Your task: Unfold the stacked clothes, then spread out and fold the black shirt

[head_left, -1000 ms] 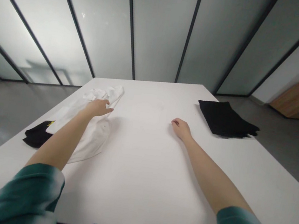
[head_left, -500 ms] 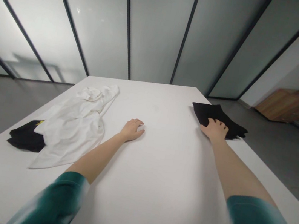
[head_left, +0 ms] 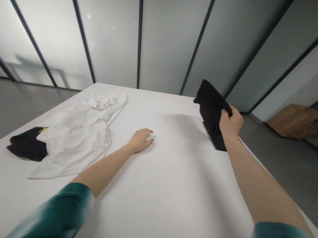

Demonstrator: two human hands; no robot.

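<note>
My right hand [head_left: 231,122] is closed on the edge of a folded black cloth [head_left: 211,97], held tilted above the far right of the table. Below it, a flat black piece [head_left: 215,140] shows near the table surface; I cannot tell if it is part of the same cloth. My left hand [head_left: 140,140] lies on the white table [head_left: 163,201] near its middle, fingers apart and holding nothing. To its left, a crumpled white garment [head_left: 82,138] is spread out. It partly covers another folded black cloth [head_left: 29,144] with a small yellow mark.
Beyond the table's far edge stands a frosted glass partition [head_left: 169,35] with dark frames. A wooden cabinet [head_left: 301,121] is on the grey floor [head_left: 288,165] at the right.
My right hand has gripped the black cloth and raised it off the table, tipping it up toward the left. My left hand and the white garment have stayed in place.
</note>
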